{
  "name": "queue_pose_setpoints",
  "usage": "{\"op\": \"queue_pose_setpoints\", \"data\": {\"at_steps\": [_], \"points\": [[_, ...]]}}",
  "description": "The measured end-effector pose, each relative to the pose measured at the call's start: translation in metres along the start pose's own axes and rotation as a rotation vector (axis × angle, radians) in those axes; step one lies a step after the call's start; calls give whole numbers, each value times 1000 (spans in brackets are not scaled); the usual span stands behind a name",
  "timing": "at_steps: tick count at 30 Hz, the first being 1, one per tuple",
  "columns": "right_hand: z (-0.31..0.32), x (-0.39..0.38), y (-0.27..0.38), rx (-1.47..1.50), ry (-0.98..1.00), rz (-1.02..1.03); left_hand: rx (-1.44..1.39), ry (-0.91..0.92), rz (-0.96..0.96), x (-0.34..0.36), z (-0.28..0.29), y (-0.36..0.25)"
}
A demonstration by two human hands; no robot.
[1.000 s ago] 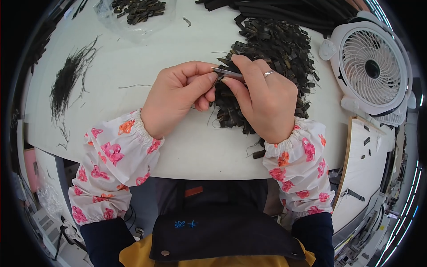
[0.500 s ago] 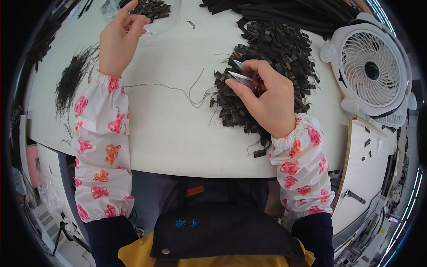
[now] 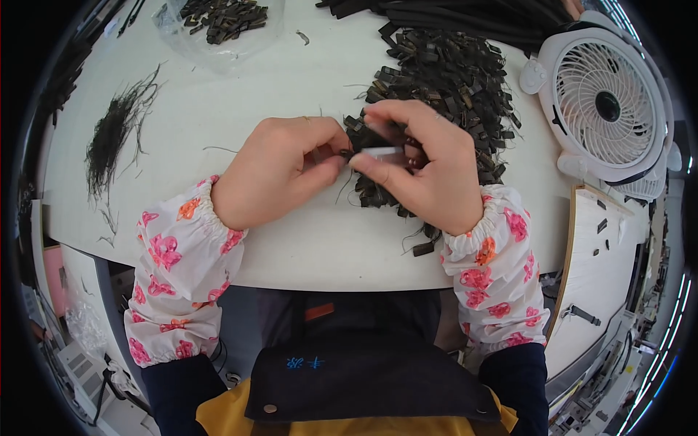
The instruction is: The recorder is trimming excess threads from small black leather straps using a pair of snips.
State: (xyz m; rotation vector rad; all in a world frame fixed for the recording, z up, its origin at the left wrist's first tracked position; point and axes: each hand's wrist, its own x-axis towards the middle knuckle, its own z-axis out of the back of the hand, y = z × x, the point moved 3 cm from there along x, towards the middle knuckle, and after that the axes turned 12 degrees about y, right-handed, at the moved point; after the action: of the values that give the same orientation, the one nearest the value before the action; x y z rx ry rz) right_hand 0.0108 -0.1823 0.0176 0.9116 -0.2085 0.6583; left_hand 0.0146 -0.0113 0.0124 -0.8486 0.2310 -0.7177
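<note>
My left hand [image 3: 276,171] is closed in a pinch at the left edge of a heap of small dark fabric tabs [image 3: 451,76]. Between its fingertips is one small dark tab [image 3: 346,153], mostly hidden, with thin threads hanging below. Just beside it, my right hand [image 3: 436,163] grips a pair of thread snips [image 3: 387,152], their pale blades blurred and pointing at the pinched tab. The snips' dark red handle is largely covered by my fingers.
A tangle of loose black threads [image 3: 115,142] lies at the left of the white table [image 3: 291,247]. More dark tabs rest on a clear plastic bag [image 3: 273,40] at the far left. Long black strips [image 3: 465,22] lie at the back; a white fan [image 3: 607,105] stands right.
My left hand has come from the far left, over the bag, to the heap and now pinches a tab. My right hand keeps the snips, their blades now brought against that tab.
</note>
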Motion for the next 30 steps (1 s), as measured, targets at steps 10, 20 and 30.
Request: {"op": "queue_pose_setpoints", "data": {"at_steps": [10, 20, 30], "points": [[1, 0, -9, 56, 361, -175, -515, 127, 273, -6, 12, 4], [-5, 2, 3, 242, 230, -70, -365, 106, 183, -6, 18, -9], [-2, 2, 2, 83, 222, 61, -207, 198, 133, -5, 16, -2]]}}
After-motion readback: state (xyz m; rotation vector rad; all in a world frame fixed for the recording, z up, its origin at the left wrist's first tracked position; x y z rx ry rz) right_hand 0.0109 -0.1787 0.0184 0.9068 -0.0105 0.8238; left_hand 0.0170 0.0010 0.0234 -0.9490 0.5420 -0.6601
